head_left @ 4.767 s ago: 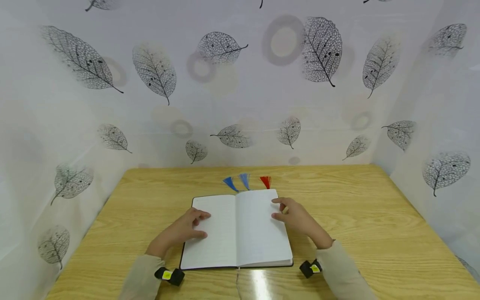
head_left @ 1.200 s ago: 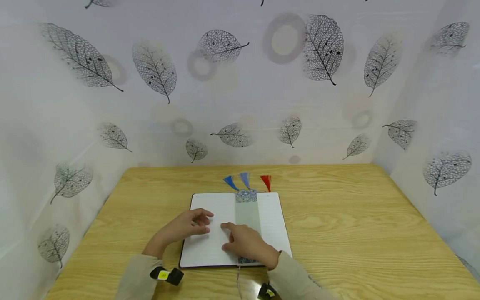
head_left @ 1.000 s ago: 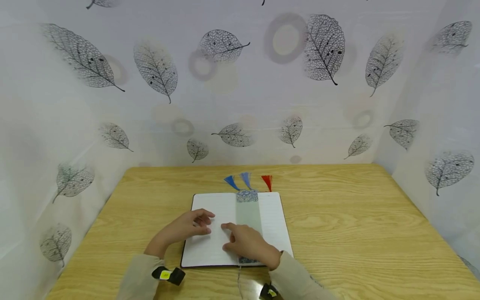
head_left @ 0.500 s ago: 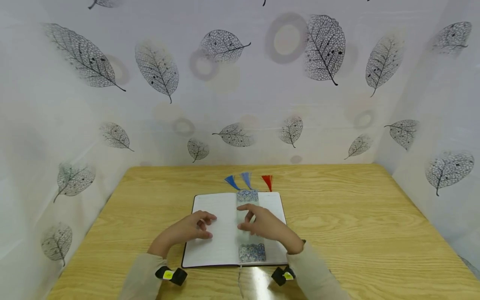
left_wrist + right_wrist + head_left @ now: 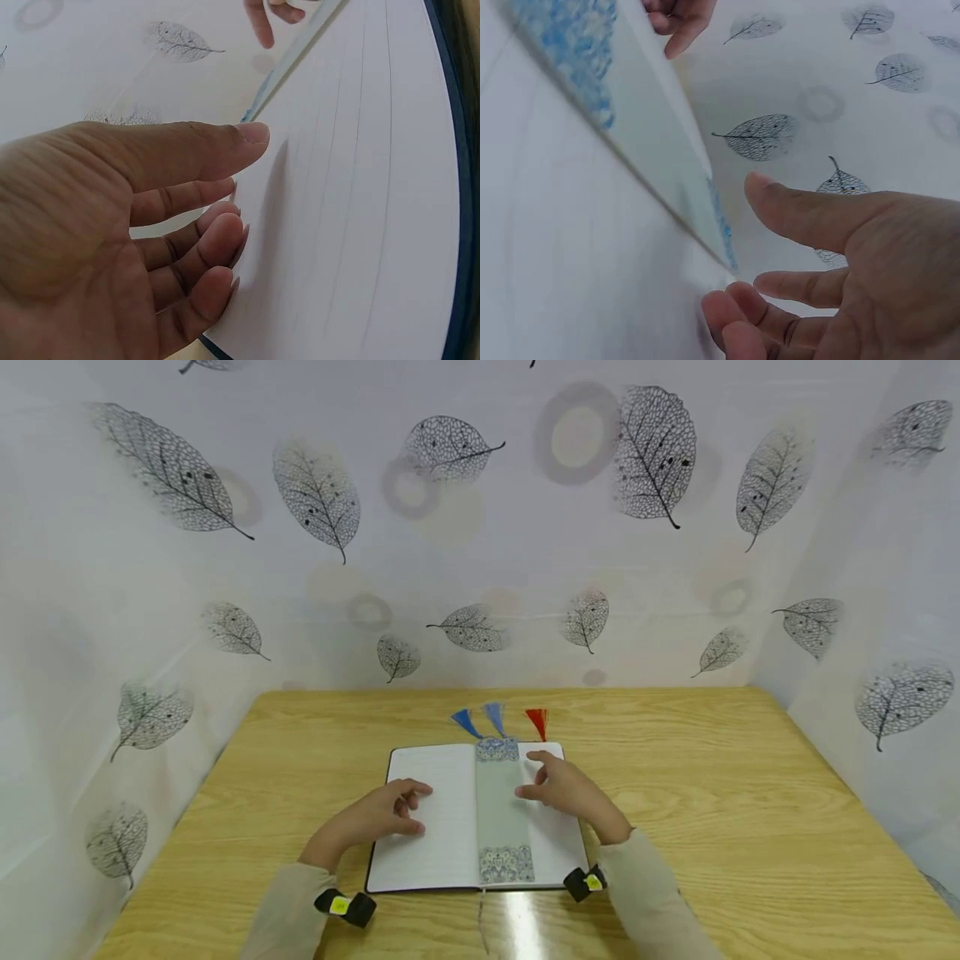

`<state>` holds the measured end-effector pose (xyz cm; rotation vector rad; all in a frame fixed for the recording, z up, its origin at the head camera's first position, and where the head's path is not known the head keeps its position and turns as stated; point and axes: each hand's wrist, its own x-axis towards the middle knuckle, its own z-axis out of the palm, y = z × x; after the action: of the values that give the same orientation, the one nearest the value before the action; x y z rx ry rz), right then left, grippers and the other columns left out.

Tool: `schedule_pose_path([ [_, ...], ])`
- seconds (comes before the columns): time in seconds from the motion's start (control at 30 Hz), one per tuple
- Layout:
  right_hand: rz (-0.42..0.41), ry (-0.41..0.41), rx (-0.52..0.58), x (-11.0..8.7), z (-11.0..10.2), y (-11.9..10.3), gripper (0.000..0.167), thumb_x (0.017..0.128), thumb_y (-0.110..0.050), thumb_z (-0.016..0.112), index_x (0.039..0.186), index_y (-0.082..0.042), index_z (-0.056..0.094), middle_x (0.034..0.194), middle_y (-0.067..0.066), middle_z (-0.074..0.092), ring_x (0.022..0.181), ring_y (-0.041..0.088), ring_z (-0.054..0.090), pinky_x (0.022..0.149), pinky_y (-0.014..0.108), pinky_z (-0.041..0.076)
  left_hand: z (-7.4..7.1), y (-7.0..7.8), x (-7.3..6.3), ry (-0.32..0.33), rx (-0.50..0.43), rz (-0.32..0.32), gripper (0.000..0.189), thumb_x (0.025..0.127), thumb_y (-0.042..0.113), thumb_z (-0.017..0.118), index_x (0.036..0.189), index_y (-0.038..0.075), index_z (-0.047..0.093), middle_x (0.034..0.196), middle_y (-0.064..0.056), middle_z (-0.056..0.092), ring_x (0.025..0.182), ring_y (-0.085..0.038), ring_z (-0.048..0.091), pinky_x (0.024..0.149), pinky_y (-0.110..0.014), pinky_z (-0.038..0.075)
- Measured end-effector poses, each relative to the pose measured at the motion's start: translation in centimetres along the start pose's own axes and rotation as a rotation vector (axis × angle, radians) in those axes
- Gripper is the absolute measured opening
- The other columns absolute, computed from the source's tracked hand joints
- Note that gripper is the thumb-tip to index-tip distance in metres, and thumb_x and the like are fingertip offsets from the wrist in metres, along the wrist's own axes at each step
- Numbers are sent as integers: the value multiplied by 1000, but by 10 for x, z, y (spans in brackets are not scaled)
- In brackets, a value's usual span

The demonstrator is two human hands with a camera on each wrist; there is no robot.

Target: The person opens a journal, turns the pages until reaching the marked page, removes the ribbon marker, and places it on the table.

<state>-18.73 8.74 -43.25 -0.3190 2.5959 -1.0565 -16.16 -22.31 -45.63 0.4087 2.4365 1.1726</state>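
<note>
An open lined notebook (image 5: 438,852) lies on the table, with a pale green bookmark (image 5: 502,806) along the right side of its fold. Blue lace-like patterns mark both ends of the bookmark. Over the left page, my left hand (image 5: 375,817) stays loosely bent; the left wrist view shows its fingertips (image 5: 217,236) close over the paper and nothing in its grasp. My right hand (image 5: 567,791) hovers at the right page, thumb tip beside the bookmark's edge. In the right wrist view the right hand (image 5: 885,262) has its thumb apart from the fingers, holding nothing.
Past the notebook's top edge stick out a dark blue tassel (image 5: 466,723), a light blue tassel (image 5: 494,718) and a red tassel (image 5: 537,722). A thin ribbon (image 5: 482,922) trails from the lower edge onto the wooden table (image 5: 712,810). Leaf-printed sheeting (image 5: 480,543) surrounds the table.
A page has been turned since the earliest frame, uncovering the bookmark. My right hand then moved from the left page back over the bookmark to the right page. The left hand barely moved.
</note>
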Motion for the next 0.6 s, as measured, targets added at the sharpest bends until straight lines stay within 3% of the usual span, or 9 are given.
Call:
schedule_pose_path([
  [0.2,17,18,-89,9,9,6,73,83,-26,76,140,5,42,79,6,55,66,15,46,58,26,36,0,-2,1,-4,-14,3,52,82,16,77,127,2,56,98,-6,50,84,-17,47,67,-22,39],
  [0.6,55,-59,-81,37,8,1,80,81,-24,78,144,0,37,70,5,53,52,12,48,52,24,39,-2,-3,1,-3,-14,-10,50,83,17,76,127,3,56,98,-5,52,84,-16,47,68,-22,40],
])
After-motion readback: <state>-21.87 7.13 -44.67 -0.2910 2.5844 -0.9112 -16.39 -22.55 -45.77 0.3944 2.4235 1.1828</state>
